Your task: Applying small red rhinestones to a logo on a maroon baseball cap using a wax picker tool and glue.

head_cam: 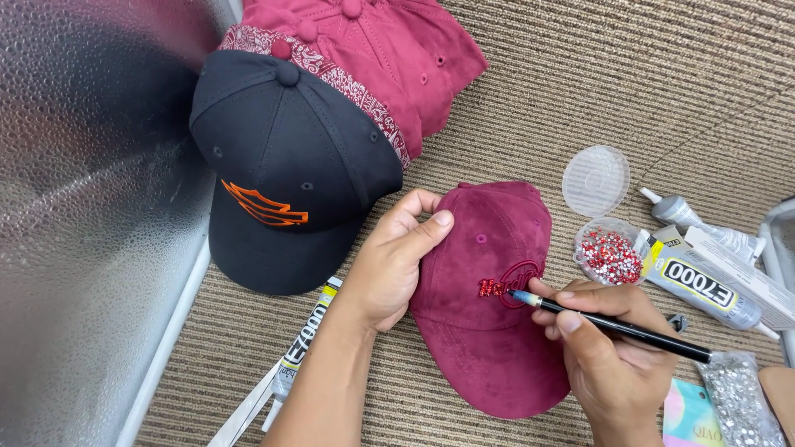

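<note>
A maroon suede cap lies on the carpet in front of me, with small red rhinestones stuck along its front emblem. My left hand grips the cap's left side, thumb on the crown. My right hand holds a black applicator pen like a pencil. Its light blue tip touches the emblem beside the stones. Just right of the cap stands a small round clear pot of red rhinestones.
A black cap with an orange emblem and pink caps lie behind. The pot's clear lid, glue tubes, a bag of silver stones and a frosted panel on the left surround the cap.
</note>
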